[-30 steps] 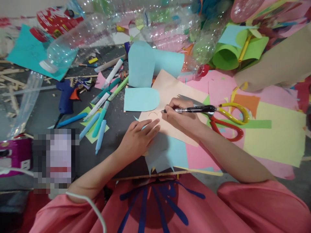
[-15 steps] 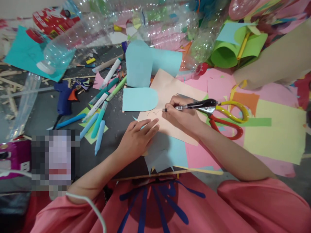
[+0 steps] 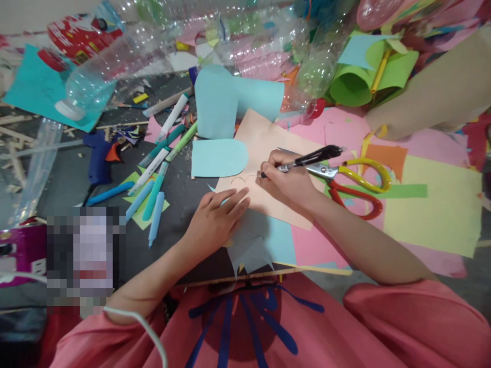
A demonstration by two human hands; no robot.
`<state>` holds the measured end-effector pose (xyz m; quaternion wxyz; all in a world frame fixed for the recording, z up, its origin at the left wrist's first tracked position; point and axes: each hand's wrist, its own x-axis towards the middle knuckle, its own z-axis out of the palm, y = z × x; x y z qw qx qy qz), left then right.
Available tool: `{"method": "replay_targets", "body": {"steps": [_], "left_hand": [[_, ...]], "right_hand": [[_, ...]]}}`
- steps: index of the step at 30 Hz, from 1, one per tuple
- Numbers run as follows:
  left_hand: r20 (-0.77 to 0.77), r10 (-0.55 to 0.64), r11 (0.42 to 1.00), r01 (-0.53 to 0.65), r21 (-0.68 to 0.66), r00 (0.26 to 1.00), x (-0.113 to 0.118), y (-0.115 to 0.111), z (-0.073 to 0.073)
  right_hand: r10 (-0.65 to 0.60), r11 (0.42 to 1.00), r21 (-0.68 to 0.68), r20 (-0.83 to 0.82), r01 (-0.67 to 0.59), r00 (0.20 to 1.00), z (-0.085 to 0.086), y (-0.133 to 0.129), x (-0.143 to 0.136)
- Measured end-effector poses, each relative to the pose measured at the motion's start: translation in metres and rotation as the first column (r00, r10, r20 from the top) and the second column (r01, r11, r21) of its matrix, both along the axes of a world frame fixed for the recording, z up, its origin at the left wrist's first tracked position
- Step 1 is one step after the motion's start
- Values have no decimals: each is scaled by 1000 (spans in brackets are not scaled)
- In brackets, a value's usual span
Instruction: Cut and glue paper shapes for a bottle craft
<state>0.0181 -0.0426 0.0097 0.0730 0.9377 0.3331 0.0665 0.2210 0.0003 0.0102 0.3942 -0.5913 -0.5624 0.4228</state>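
My right hand [image 3: 289,181] is closed around a black pen [image 3: 309,157], its tip down on a peach sheet of paper [image 3: 266,135]. Curved pencil-thin lines, like a row of bumps, run on the sheet just left of the tip. My left hand [image 3: 218,217] lies flat with fingers apart, its fingertips on the sheet's lower left edge. Scissors [image 3: 358,176] with one yellow and one red handle lie partly behind my right hand, which hides part of the blades. A light blue paper piece with a rounded end [image 3: 218,157] overlaps the sheet's left side.
Several markers [image 3: 155,166] and a blue glue gun [image 3: 98,158] lie to the left. Clear plastic bottles [image 3: 115,66] line the back. A rolled green paper [image 3: 351,84] stands at the back right, near another person's arm [image 3: 433,87]. Pink and yellow sheets [image 3: 431,220] cover the right.
The pen's back end has swung up slightly and the line beside its tip looks a little longer. My left hand stays in place. The view has shifted slightly.
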Motion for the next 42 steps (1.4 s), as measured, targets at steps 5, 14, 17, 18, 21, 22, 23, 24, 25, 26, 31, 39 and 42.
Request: {"method": "replay_targets", "body": {"steps": [5,14,17,18,21,22,23,24,25,26,31,39,42], "left_hand": [[11,2,1000,-2,7,1000,0,0,0],[21,-8,1000,8,15,1000,-1,0,-1],[27,-6,1000,5,18,1000,0,0,0],[28,-5,1000,5,18,1000,0,0,0],[22,-2,1000,2,15,1000,0,0,0],[18,0,1000,0,13,1000,0,0,0],[16,1,1000,-1,11,1000,-1,0,0],[14,1,1000,-1,9,1000,-1,0,0],[14,0,1000,0,8,1000,-1,0,0],[14,-1,1000,1,9,1000,-1,0,0],[16,-1,1000,0,25,1000,-1,1,0],[24,-3,1000,2,24,1000,-1,0,-2],[11,-6,1000,7,-9,1000,-1,0,-1]], "right_hand": [[-8,1000,6,-5,8,1000,0,2,0],[-1,999,36,7,0,1000,-2,1,0],[7,1000,24,4,-7,1000,-2,1,0],[5,1000,21,0,-5,1000,-1,1,0],[-7,999,31,5,7,1000,-1,1,-1],[-5,999,38,11,5,1000,-2,1,0],[0,999,42,17,-1,1000,-2,2,0],[7,999,44,20,-8,1000,-3,2,0],[11,999,42,21,-12,1000,-4,2,1],[13,999,40,21,-14,1000,-4,2,1],[47,998,50,22,-48,999,-4,3,2],[53,998,36,11,-54,999,-6,2,3],[35,999,-9,-14,-35,999,-3,1,2]]}}
